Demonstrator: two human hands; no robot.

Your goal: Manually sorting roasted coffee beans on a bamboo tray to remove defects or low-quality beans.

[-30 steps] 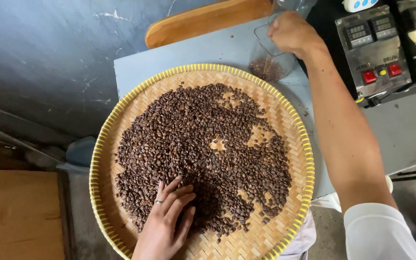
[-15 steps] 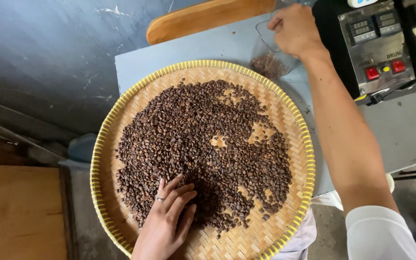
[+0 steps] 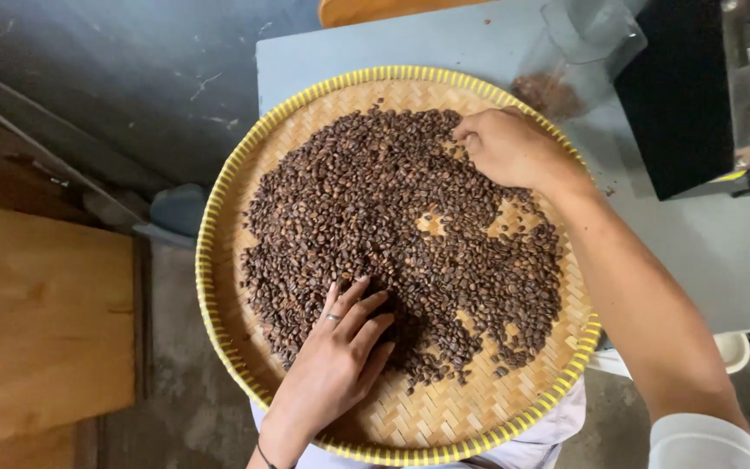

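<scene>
Roasted coffee beans (image 3: 375,217), small, light, hard and loose enough to roll, lie spread on a round woven tray (image 3: 219,208) on a grey surface (image 3: 722,252); left hand (image 3: 336,365) rests flat, fingers spread, holding nothing, while right hand (image 3: 509,148) pinches among beans, best picked singly by fingertips.

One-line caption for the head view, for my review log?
Left hand and right hand rest on roasted coffee beans spread over a woven tray.
</scene>
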